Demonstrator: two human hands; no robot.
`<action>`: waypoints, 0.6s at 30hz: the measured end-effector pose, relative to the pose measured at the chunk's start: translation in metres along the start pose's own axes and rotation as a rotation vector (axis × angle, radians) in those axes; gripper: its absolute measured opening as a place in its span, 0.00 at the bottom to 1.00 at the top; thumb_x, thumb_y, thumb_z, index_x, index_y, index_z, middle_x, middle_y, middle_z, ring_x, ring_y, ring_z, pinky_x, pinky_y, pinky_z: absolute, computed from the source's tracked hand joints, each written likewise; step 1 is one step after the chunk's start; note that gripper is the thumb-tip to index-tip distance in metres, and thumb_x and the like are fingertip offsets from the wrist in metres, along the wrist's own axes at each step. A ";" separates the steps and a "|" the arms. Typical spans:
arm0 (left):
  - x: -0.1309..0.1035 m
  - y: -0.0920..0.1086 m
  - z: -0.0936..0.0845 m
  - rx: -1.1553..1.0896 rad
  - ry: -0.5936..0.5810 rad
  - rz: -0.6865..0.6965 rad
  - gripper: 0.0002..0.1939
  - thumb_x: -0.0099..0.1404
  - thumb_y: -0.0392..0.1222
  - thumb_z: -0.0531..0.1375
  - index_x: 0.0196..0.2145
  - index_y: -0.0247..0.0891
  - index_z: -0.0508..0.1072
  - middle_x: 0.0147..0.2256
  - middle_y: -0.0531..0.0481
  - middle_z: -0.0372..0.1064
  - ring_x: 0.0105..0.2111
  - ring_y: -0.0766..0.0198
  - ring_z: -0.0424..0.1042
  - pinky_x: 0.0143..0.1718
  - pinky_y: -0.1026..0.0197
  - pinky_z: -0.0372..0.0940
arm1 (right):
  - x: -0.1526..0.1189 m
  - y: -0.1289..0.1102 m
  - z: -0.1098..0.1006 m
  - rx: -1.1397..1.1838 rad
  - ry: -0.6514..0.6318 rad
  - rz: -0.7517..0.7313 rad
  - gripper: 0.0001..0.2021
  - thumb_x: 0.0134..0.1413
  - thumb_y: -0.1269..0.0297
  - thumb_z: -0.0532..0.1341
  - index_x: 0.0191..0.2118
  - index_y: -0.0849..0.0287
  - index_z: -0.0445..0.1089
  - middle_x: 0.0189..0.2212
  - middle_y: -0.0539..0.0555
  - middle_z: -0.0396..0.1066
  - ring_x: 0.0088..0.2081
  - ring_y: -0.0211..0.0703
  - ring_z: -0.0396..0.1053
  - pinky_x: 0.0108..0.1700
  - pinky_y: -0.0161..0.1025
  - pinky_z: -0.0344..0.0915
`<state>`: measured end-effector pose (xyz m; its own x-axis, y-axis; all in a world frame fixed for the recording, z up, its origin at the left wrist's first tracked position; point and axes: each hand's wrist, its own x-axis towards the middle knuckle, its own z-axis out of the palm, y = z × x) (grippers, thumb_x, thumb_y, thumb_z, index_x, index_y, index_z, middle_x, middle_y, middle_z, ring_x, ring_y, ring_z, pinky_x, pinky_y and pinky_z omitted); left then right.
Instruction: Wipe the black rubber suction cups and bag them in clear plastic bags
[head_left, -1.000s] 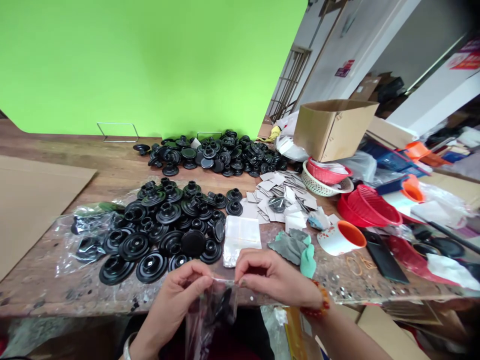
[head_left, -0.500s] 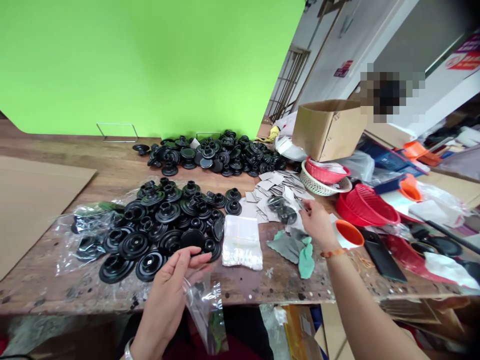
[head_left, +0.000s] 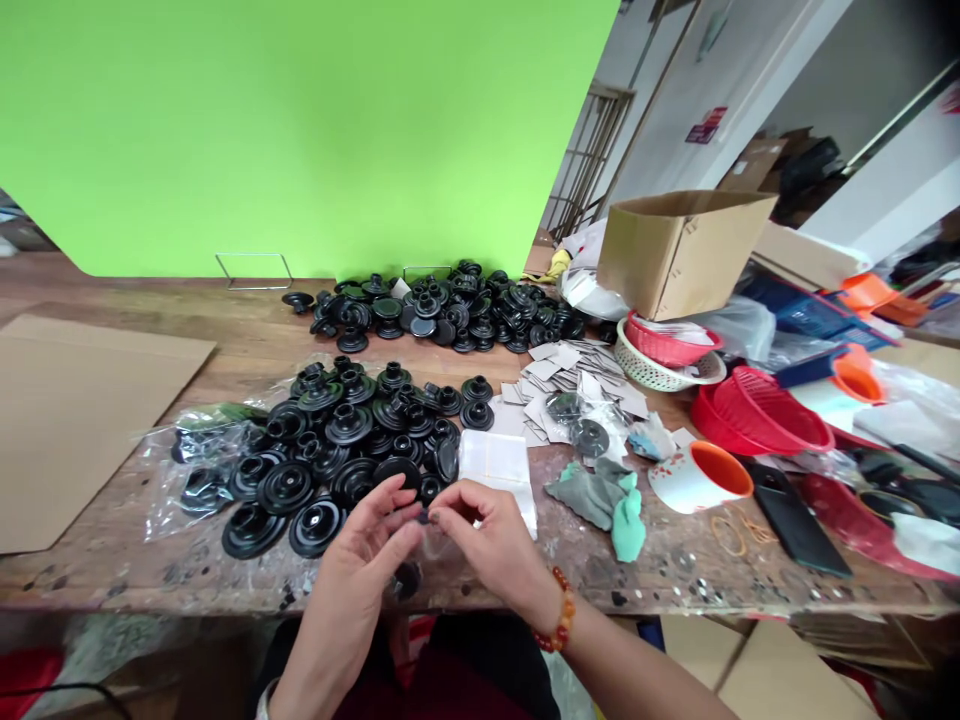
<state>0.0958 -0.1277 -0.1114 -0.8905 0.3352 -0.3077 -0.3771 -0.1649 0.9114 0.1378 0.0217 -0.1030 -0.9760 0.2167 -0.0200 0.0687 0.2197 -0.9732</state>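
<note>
My left hand (head_left: 364, 565) is curled at the table's front edge, its thumb and fingers around the top of a clear plastic bag (head_left: 421, 550). My right hand (head_left: 487, 540) meets it there, thumb and forefinger pinched on the bag's mouth. A dark round part (head_left: 407, 580) shows below my left thumb, seemingly inside the bag. Just behind my hands lies a pile of black stepped discs with hubs (head_left: 349, 425). A stack of clear bags (head_left: 495, 460) is partly hidden by my right hand. Grey cards (head_left: 555, 375) and a bagged black disc (head_left: 589, 437) lie to the right.
More black discs (head_left: 450, 310) are heaped along the green board (head_left: 300, 130). On the right stand a cardboard box (head_left: 667, 260), red baskets (head_left: 765, 410), a white-and-orange cup (head_left: 697, 478), a phone (head_left: 802, 520) and a grey-green glove (head_left: 600, 500). Flat cardboard (head_left: 90, 420) lies left.
My right hand has come from the cards on the right to meet my left hand at the plastic bag. The bagged disc stays on the cards. The view has shifted slightly.
</note>
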 end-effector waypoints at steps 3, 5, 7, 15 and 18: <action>0.000 -0.001 -0.010 0.039 0.023 -0.104 0.22 0.53 0.46 0.69 0.46 0.40 0.74 0.29 0.54 0.75 0.27 0.66 0.73 0.30 0.66 0.67 | -0.002 -0.003 -0.001 -0.151 0.012 -0.074 0.15 0.60 0.60 0.56 0.24 0.60 0.68 0.21 0.47 0.63 0.26 0.35 0.59 0.30 0.32 0.56; 0.000 -0.002 -0.013 0.095 0.058 -0.127 0.18 0.51 0.48 0.69 0.38 0.37 0.77 0.25 0.54 0.74 0.22 0.67 0.69 0.25 0.66 0.64 | -0.002 -0.005 0.001 -0.103 -0.011 -0.106 0.15 0.60 0.60 0.56 0.25 0.60 0.69 0.25 0.50 0.66 0.29 0.36 0.61 0.32 0.32 0.57; 0.001 -0.003 -0.014 0.143 0.054 -0.119 0.15 0.50 0.49 0.69 0.30 0.36 0.78 0.23 0.53 0.73 0.22 0.67 0.67 0.23 0.67 0.61 | 0.000 -0.004 0.004 0.120 -0.095 -0.037 0.12 0.59 0.59 0.58 0.28 0.60 0.70 0.31 0.52 0.69 0.27 0.34 0.60 0.28 0.31 0.56; 0.001 0.008 -0.025 -0.432 -0.399 -0.246 0.16 0.59 0.54 0.62 0.26 0.39 0.68 0.27 0.54 0.63 0.27 0.67 0.63 0.33 0.63 0.63 | 0.015 0.021 -0.007 0.717 -0.560 0.267 0.25 0.60 0.45 0.52 0.20 0.59 0.57 0.18 0.49 0.63 0.15 0.29 0.48 0.16 0.29 0.42; 0.002 0.010 -0.027 -0.231 -0.386 -0.176 0.14 0.65 0.49 0.59 0.25 0.39 0.66 0.25 0.56 0.59 0.25 0.69 0.57 0.30 0.66 0.59 | 0.042 0.023 -0.030 0.254 -0.425 0.123 0.25 0.64 0.49 0.47 0.25 0.62 0.67 0.26 0.54 0.70 0.19 0.32 0.58 0.20 0.31 0.53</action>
<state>0.0829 -0.1540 -0.1103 -0.6649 0.6892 -0.2879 -0.5990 -0.2617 0.7568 0.1043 0.0643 -0.1196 -0.9652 -0.1915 -0.1780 0.1875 -0.0330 -0.9817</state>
